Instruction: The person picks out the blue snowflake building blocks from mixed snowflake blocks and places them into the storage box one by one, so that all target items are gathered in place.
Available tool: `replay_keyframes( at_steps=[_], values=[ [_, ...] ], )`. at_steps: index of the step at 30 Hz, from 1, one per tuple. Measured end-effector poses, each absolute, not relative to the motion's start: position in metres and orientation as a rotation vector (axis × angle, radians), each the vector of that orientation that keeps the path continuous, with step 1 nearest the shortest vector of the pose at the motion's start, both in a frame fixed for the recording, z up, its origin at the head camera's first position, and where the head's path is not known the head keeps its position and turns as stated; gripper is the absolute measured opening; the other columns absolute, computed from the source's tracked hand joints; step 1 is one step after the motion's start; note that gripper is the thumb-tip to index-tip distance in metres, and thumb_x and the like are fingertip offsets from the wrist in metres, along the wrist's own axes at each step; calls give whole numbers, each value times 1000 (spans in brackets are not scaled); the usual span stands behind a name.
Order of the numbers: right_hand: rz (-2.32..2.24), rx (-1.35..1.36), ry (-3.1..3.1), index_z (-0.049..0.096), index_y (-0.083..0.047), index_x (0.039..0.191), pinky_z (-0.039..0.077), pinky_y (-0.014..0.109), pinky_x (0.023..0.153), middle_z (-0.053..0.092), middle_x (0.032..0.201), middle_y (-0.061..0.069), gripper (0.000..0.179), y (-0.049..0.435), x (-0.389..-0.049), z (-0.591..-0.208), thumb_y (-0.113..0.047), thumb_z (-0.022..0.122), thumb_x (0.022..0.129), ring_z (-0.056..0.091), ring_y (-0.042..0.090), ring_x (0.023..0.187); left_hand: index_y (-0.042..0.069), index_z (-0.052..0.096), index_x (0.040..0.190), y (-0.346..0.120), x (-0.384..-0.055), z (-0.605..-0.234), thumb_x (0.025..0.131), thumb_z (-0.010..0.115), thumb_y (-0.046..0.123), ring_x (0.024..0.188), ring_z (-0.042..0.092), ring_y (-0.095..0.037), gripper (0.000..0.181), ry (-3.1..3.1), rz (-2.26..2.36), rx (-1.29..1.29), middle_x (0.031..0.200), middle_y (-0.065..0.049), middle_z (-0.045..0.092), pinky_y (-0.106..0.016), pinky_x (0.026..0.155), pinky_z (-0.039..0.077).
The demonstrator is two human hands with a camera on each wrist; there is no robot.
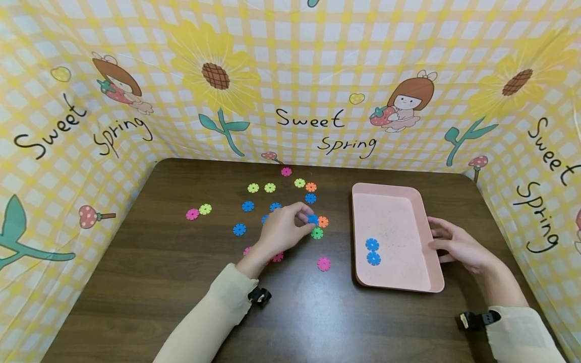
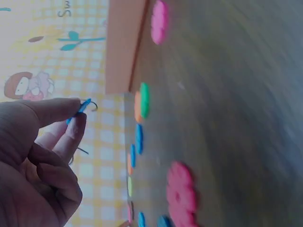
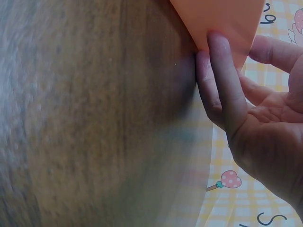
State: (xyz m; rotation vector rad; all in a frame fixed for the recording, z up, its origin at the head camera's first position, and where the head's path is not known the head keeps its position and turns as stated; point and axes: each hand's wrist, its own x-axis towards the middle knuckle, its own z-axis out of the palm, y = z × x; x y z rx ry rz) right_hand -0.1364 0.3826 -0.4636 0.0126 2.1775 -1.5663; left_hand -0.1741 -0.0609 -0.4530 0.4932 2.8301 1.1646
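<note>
My left hand pinches a blue notched plastic disc between thumb and fingertip. In the left wrist view, that blue disc is tilted on edge and held up off the table. Under and around the hand in the head view lie an orange disc, a green disc and several blue ones. My right hand touches the outer right wall of a pink tray, its fingers fairly straight. The right wrist view shows fingertips against the tray wall. Two blue discs lie in the tray.
Loose discs are spread over the dark wooden table: yellow-green ones at the back, a pink one at left and another pink disc near the tray. A yellow checked cloth walls the table's back and sides.
</note>
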Motion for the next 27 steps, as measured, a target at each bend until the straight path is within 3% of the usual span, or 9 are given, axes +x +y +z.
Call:
replay_keyframes(
  at_steps=[6, 13, 19, 27],
  values=[
    [-1566, 16, 2179, 9, 2, 164, 61, 48, 77, 38, 144, 42, 80, 384, -136, -464, -4, 60, 102, 68, 19, 101, 22, 73, 111, -41, -177, -446, 94, 80, 33, 53, 54, -15, 22, 2682, 1297, 540, 94, 12, 73, -31, 51, 38],
    [-1575, 27, 2177, 10, 1, 164, 61, 47, 77, 37, 145, 41, 79, 385, -136, -465, -4, 59, 102, 69, 18, 100, 23, 73, 112, -12, -179, -445, 92, 81, 35, 79, 65, -7, 24, 2613, 1331, 619, 96, 14, 72, -32, 66, 49],
    [-1578, 30, 2175, 10, 1, 164, 61, 47, 77, 37, 145, 41, 79, 386, -136, -466, -4, 59, 102, 69, 18, 100, 24, 73, 109, 13, -182, -446, 92, 82, 34, 72, 64, -6, 21, 2574, 1363, 675, 93, 16, 72, -31, 62, 49],
    [-1568, 19, 2176, 10, 1, 164, 61, 48, 77, 37, 145, 42, 79, 385, -137, -465, -5, 60, 102, 68, 20, 102, 25, 74, 107, 44, -190, -451, 91, 83, 33, 75, 61, 0, 20, 2602, 1282, 688, 88, 20, 69, -28, 63, 48]
  ],
)
